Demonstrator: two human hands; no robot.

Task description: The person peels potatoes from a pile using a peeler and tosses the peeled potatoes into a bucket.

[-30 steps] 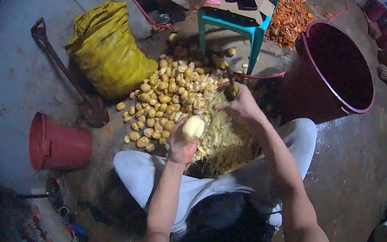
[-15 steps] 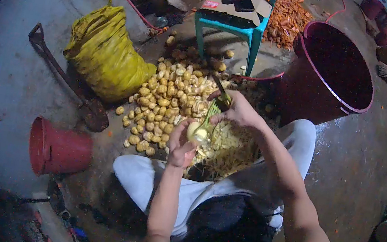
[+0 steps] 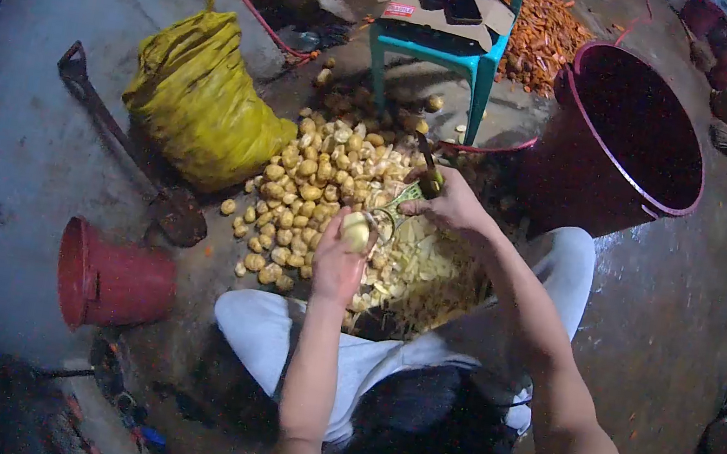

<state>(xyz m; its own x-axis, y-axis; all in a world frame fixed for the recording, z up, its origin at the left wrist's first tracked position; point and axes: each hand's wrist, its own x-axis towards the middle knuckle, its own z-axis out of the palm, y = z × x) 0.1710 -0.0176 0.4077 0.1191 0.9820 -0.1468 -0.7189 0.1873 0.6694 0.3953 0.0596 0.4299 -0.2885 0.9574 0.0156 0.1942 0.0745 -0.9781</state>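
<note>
My left hand [image 3: 339, 266] has its fingers wrapped round a pale peeled potato [image 3: 355, 231], above the near side of the potato pile [image 3: 303, 190]. Just to the right, my right hand [image 3: 453, 203] grips a green peeler [image 3: 401, 201] whose looped head is close to the potato; I cannot tell whether they touch. A dark, narrow knife-like tool [image 3: 429, 166] also sticks up from that hand. Beneath both hands lies a spread of pale peelings [image 3: 429, 260]. The pile's potatoes are mostly yellowish brown, some paler.
A yellow sack [image 3: 204, 100] leans left of the pile, beside a shovel [image 3: 115, 129] and a red bucket [image 3: 121, 278]. A big dark-red tub [image 3: 568, 178] stands at right. Behind is a teal stool [image 3: 479, 70] bearing cardboard and dark devices, near an orange heap [image 3: 538, 32].
My right hand and the peeler have shifted slightly right, away from my left hand. My left hand has turned and risen a little, with the potato now more exposed.
</note>
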